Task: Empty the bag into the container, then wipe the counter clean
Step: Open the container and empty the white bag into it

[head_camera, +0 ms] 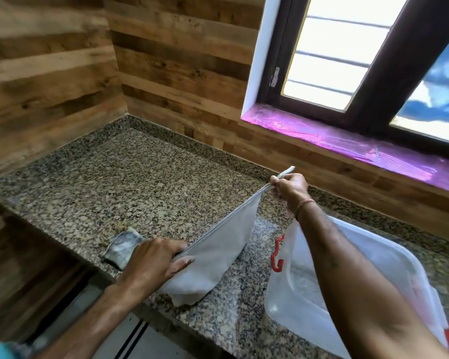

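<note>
A translucent white zip bag (pixel 218 252) lies on the speckled granite counter (pixel 130 177), its zip edge stretched taut between my hands. My left hand (pixel 153 263) grips the near end of that edge. My right hand (pixel 290 187) pinches the far end, raised above the counter. A clear plastic container (pixel 309 294) with red clips sits to the right, partly hidden under my right forearm. A folded grey cloth (pixel 122 248) lies on the counter just left of my left hand.
Wood-panelled walls close the corner behind and to the left. A window with a purple-covered sill (pixel 347 143) runs along the back right. The counter's front edge drops to the floor (pixel 130 340) below my left arm.
</note>
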A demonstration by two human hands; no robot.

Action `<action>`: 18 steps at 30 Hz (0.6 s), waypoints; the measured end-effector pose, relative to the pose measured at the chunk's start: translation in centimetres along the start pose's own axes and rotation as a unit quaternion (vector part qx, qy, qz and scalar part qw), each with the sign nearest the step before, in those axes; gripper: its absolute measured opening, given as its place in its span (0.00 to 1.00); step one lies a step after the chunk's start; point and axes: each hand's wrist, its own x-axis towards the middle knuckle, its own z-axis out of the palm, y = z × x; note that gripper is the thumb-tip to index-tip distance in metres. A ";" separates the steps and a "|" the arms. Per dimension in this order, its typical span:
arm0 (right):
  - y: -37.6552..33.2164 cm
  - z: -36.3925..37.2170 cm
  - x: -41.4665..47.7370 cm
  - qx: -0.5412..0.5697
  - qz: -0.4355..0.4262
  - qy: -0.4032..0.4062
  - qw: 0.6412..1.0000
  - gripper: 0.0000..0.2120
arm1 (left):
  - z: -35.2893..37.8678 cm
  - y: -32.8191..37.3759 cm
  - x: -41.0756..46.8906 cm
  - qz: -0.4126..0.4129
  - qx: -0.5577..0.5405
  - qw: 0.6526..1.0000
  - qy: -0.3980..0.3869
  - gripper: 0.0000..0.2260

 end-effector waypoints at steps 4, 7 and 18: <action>0.1 0.8 0.2 0.057 0.015 0.007 0.998 0.13 | 0.2 0.6 0.2 -0.016 0.006 1.000 -0.005 0.17; 0.7 2.3 -1.8 0.141 0.037 -0.021 0.989 0.11 | 0.1 1.1 0.7 -0.027 -0.003 1.000 0.005 0.08; 5.0 6.7 -12.3 0.231 0.155 -0.141 0.950 0.15 | 1.6 4.3 5.5 0.005 -0.060 0.998 0.032 0.15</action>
